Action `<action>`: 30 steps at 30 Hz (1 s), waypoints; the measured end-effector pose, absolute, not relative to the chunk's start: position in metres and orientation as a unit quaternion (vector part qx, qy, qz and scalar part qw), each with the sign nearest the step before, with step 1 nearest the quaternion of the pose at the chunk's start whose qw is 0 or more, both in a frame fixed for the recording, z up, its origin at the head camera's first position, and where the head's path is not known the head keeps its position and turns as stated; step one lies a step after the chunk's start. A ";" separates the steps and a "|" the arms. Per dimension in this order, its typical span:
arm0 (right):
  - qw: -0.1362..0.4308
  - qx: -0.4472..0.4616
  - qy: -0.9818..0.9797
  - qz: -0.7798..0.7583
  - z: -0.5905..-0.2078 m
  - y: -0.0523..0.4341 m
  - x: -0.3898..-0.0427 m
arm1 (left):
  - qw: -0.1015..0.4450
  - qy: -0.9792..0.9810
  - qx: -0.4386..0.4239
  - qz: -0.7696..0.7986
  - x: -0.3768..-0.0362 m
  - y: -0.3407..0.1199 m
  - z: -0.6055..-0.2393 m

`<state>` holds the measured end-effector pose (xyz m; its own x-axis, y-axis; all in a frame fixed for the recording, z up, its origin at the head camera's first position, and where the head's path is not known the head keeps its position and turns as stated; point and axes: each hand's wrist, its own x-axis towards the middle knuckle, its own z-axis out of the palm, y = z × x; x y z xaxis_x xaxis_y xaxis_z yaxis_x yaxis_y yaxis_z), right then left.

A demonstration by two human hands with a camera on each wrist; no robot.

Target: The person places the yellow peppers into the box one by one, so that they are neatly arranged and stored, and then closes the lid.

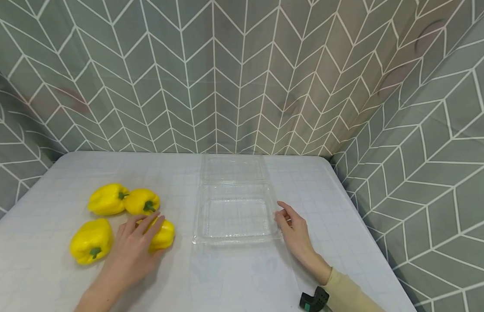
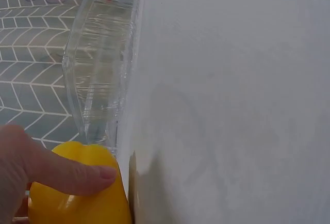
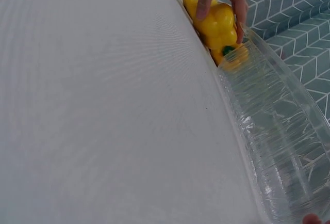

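My left hand [image 1: 136,245] grips a yellow bell pepper [image 1: 164,236], thumb on one side and fingers over it. The thumb presses along that pepper's side in the left wrist view. Close by lie three more yellow bell peppers: one [image 1: 90,242] to the left, one [image 1: 107,199] at the back left, and one [image 1: 140,200] just beyond the fingers. A clear plastic container [image 1: 199,216] stands with its hinged lid [image 1: 234,167] folded back. At its right edge my right hand [image 1: 294,234] holds the rim with thumb and curled fingers; the exact contact is partly hidden.
The white-covered table [image 1: 234,277] carries everything. A patterned curtain [image 1: 226,78] rises behind its far edge, and another stretch runs along the right side. A black device [image 1: 314,299] sits at the right wrist, beside the beige sleeve [image 1: 349,292].
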<state>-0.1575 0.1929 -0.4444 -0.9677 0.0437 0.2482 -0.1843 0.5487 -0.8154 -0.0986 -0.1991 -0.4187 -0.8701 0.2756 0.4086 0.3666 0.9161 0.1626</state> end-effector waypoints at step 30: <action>0.115 0.044 -0.858 0.498 -0.445 0.192 -0.156 | 0.207 -0.952 -0.141 -0.176 -0.099 -0.196 -0.420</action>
<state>-0.1556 0.1919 -0.4454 -0.9695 0.0392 0.2419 -0.1906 0.4996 -0.8450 -0.0993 -0.1964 -0.4202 -0.8746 0.1966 0.4431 0.3419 0.8982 0.2765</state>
